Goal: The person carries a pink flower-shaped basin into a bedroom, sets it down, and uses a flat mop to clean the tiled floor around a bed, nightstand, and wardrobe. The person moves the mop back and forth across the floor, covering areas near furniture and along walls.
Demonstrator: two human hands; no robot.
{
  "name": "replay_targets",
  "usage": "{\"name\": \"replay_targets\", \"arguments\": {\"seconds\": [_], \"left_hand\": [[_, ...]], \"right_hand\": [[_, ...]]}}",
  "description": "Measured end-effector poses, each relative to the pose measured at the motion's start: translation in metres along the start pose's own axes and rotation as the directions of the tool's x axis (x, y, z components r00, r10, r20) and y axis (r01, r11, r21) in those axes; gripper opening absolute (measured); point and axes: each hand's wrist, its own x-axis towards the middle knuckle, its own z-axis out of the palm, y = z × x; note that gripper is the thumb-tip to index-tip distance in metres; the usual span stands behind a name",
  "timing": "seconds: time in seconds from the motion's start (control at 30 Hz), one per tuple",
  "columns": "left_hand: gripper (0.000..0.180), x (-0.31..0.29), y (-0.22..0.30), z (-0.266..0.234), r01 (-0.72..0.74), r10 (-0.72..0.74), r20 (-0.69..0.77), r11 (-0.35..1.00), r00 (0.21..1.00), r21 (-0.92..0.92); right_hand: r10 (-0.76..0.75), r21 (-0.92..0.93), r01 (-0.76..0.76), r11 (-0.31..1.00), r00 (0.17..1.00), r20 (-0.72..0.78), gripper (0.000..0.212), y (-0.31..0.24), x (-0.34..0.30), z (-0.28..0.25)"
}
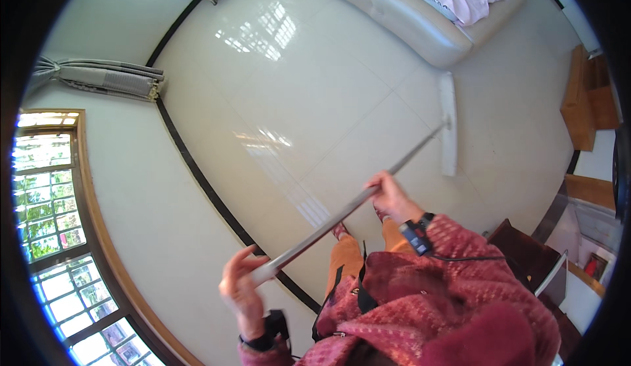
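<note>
A flat mop with a long grey handle [328,224] slants across the view, and its long white head [449,146] lies on the floor to the right. My right hand [393,197] is wrapped around the middle of the handle. At the handle's upper end, on the left, is my left hand [242,290], slightly blurred. Its fingers are stretched and apart, with the end of the handle beside the palm.
A bed with a pale padded base [427,37] stands ahead of the mop head. Along the left run a wall with a dark skirting strip [210,192], a barred window [56,195] and a tied grey curtain [112,80]. Wooden furniture [578,106] stands at right.
</note>
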Motion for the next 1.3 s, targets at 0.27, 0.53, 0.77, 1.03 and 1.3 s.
{"name": "replay_targets", "arguments": {"seconds": [0.27, 0.53, 0.77, 1.03, 1.3], "left_hand": [[0.038, -0.064, 0.031, -0.147, 0.035, 0.268, -0.525, 0.867, 0.808, 0.497], [0.030, -0.031, 0.028, -0.152, -0.190, 0.423, -0.448, 0.859, 0.788, 0.476], [0.025, 0.031, 0.061, -0.095, -0.198, 0.270, -0.282, 0.945, 0.921, 0.261], [0.035, 0.034, 0.018, 0.071, 0.056, -0.018, 0.205, 0.982, 0.979, -0.183], [0.036, -0.019, -0.017, 0.040, 0.182, -0.184, -0.019, 0.979, 0.983, -0.087]], "right_hand": [[0.464, 0.039, -0.475, 0.879, 0.872, 0.155, 0.016, 0.220, -0.034, 0.109], [0.510, 0.089, -0.557, 0.826, 0.805, 0.304, 0.014, 0.251, -0.003, 0.134], [0.232, 0.132, -0.310, 0.942, 0.881, 0.413, 0.016, 0.147, -0.022, 0.093], [-0.080, 0.178, 0.057, 0.982, 0.989, 0.126, 0.016, -0.042, -0.008, -0.049], [0.147, 0.115, -0.140, 0.983, 0.988, -0.054, 0.013, -0.027, -0.012, -0.049]]}}
